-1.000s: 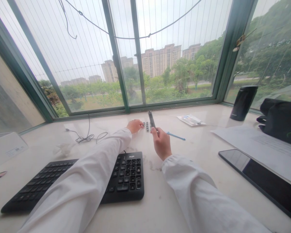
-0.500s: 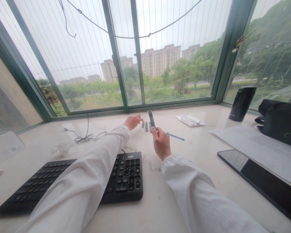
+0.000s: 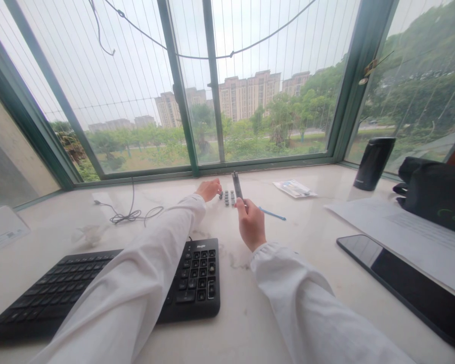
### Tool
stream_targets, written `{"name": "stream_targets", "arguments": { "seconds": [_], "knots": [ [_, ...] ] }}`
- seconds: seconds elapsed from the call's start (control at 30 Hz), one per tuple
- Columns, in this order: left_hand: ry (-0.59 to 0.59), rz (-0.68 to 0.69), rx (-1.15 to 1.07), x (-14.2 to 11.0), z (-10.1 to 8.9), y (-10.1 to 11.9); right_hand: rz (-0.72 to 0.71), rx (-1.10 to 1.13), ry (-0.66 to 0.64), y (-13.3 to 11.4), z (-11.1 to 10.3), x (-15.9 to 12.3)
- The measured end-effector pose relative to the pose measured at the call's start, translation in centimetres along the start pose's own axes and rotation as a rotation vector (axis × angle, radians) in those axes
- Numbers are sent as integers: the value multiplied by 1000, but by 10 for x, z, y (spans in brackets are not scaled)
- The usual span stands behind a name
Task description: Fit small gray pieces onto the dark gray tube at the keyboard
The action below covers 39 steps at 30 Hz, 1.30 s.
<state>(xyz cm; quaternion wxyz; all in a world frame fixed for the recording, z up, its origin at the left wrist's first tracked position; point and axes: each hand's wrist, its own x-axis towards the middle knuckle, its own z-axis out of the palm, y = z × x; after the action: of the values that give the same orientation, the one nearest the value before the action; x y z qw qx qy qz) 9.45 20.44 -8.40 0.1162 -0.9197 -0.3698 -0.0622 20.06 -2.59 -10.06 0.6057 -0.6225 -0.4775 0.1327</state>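
Right now, in the head view, both my arms reach in white sleeves toward the far edge of the surface, which runs along below the window. My left hand is at the left side of a cluster of small pieces, fingers bent and their tips by the leftmost ones; I cannot tell whether a piece is pinched there. The small pieces stand in short rows, between my two hands and near the far edge.

My right hand is closed around a slim dark tool, thumb on top, with the tool's free end tilted up and pointing away from me. Just beside that hand, on its right, a thin blue stick lies flat.

Nearer to me, toward the left of the surface, is the black keyboard. My left sleeve passes over its middle, and its right-hand block shows open square sockets. Beyond it are a looped cable and some crumpled clear plastic, with a white box at the left.

A flat packet lies near the far edge, right of the tool. Toward the far right corner stands a black cylinder, with a black bag beside it. Printed paper and a dark phone lie on the right.
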Motion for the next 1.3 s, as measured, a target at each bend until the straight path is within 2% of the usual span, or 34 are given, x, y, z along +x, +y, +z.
{"name": "stream_targets", "arguments": {
  "seconds": [0.6,0.93,1.13,1.3],
  "knots": [
    [20,-29,-50,-2,1,-3,-16,-14,-14,-1,0,-1],
    [-12,142,-119,-12,-10,-8,-18,0,-11,-2,0,-2],
    [-70,176,-128,-15,-10,-9,-22,-8,-7,-1,0,-1],
    [-74,178,-136,-14,-9,-8,-29,-16,-8,-1,0,-1]
  ]
}}
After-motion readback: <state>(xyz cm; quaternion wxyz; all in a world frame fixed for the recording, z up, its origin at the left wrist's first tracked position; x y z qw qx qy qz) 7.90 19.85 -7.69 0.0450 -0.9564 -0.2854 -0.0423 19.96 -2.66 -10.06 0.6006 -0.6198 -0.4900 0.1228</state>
